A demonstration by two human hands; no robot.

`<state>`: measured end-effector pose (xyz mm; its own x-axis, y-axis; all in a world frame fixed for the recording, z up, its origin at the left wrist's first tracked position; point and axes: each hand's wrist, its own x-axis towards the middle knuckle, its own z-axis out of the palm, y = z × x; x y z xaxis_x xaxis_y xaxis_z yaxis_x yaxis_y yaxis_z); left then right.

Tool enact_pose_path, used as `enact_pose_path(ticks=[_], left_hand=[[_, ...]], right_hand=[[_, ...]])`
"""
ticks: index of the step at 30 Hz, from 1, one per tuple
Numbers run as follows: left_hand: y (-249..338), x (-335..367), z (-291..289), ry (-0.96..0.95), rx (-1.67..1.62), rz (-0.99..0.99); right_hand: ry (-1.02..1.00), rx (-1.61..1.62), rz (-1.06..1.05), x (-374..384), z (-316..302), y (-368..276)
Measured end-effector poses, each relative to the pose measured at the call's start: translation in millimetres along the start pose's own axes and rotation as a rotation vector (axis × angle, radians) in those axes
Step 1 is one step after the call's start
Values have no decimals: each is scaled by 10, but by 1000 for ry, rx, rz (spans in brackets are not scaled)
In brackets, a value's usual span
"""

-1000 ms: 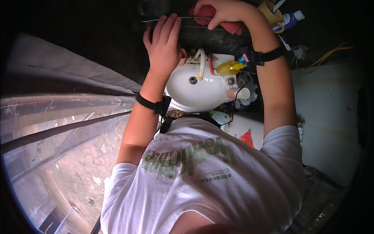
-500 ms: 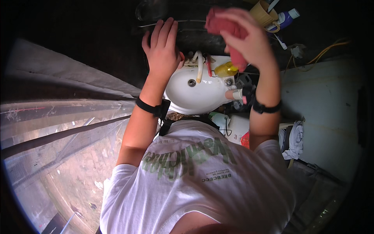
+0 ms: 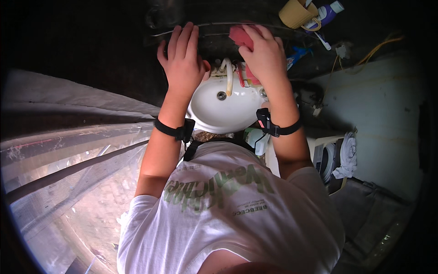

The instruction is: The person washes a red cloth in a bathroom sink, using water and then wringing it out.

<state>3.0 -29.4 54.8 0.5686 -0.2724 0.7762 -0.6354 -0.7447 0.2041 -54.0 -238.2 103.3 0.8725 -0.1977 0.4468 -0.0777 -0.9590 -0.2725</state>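
My right hand (image 3: 267, 59) is closed around a red cloth (image 3: 240, 37), which bulges out past the thumb and fingertips. It is beside the thin pale edge of what looks like a glass shelf (image 3: 214, 23) above the washbasin (image 3: 207, 119). More red material shows below the palm. With fingers stretched out, my left hand (image 3: 183, 71) reaches up to the left part of the same edge; whether it touches is hard to tell. Between and below the hands stands a curved white tap (image 3: 229, 77) with a red-handled item (image 3: 241, 76) beside it.
At the upper right are a tan cup (image 3: 293, 14), a purple bottle with a white cap (image 3: 325, 16) and a white toothbrush (image 3: 324, 42). A blue packet (image 3: 297, 56) lies by my right hand. Yellow wires (image 3: 376, 50) run along the right wall. Sheer sheeting (image 3: 77, 182) hangs at left.
My right hand has moved left and down with the red cloth, toward the shelf edge. The yellow bottle on the basin is now mostly hidden behind it. My left hand has barely moved.
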Motion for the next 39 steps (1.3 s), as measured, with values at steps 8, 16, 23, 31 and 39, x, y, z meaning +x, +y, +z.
enact_pose_path(ticks=[8,16,23,31,39], left_hand=[[-8,-8,51,13,-27,-4],[-18,9,96,22,17,30],[-80,-5,49,20,34,32],[-60,14,36,44,15,26],[-7,26,61,30,-2,14]], right_hand=[[-69,6,-47,-17,98,-283],[42,-72,-34,-75,309,-392],[124,-148,22,-105,175,185],[36,49,-146,-77,242,-233],[156,143,-282,-145,388,-217]])
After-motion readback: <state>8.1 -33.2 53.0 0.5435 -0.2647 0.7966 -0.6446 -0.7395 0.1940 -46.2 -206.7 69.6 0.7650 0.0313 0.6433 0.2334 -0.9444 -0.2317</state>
